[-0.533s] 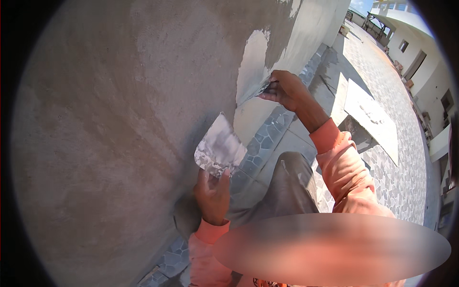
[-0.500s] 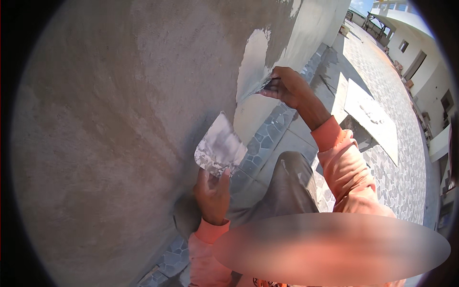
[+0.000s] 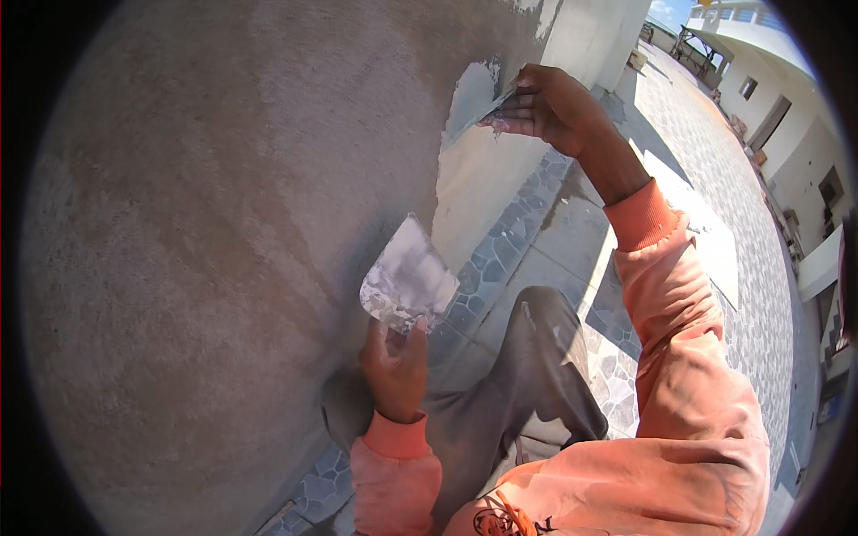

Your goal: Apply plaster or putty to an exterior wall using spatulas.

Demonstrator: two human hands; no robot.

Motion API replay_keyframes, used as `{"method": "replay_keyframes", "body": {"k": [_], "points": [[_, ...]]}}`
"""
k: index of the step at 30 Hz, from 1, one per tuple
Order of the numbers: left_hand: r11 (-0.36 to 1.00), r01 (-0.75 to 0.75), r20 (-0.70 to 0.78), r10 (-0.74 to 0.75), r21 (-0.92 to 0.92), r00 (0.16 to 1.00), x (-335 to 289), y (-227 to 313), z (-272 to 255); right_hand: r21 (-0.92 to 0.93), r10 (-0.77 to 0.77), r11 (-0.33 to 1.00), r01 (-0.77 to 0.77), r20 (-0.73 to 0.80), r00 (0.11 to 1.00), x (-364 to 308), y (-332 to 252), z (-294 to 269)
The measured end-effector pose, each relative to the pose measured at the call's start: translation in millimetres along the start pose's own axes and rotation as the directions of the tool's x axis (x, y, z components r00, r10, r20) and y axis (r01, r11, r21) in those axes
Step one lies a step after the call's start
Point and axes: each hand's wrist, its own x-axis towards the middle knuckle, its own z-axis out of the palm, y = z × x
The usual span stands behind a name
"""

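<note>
Pressing a thin grey blade to the edge of the grey-brown wall, the right hand now works higher up than half a second ago, its forearm reaching further forward. The smooth pale patch above the blade has grown shorter, and the orange sleeve now covers part of the white board that lay in fuller view before. The left hand has hardly shifted; its thumb and fingers pinch the lower edge of a flat plate, held up close beside the wall. The right hand's fingers are bent around the blade, gripping it nearly edge-on. A dark print on the front of the orange top is too cut off to read. The plate is squarish with rounded corners, its face smeared whitish and its lower end crusted with grey lumps. The wall looks matt and grainy, streaked in lighter and darker tones, while the cream side face is smoother. Irregular blue-grey stone pieces set in pale joints make up the strip along its foot. Dusty dark trousers cover the bent knee.
</note>
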Motion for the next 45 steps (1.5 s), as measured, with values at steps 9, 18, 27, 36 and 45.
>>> {"method": "replay_keyframes", "body": {"k": [9,18,27,36,45], "points": [[0.996,0.041,0.033,-0.038,-0.084,0.999,0,1,-3,-0.194,-0.142,0.978,0.072,-0.374,0.917,-46,123,-37],[0.999,0.053,-0.027,-0.053,-0.013,0.998,-9,6,-10,-0.674,-0.492,0.713,0.190,-0.288,0.822,-23,182,32],[0.998,-0.021,-0.123,0.013,-0.065,0.992,-25,13,-17,-0.798,-0.722,0.449,0.403,-0.058,0.690,-69,227,86],[0.999,-0.038,-0.257,0.029,-0.029,0.966,-27,12,-21,-0.648,-0.391,0.759,0.065,-0.374,0.841,-65,199,29],[0.998,-0.037,-0.265,0.024,-0.044,0.964,-26,14,-13,-0.705,-0.544,0.610,0.362,-0.040,0.838,-84,210,35]]}}
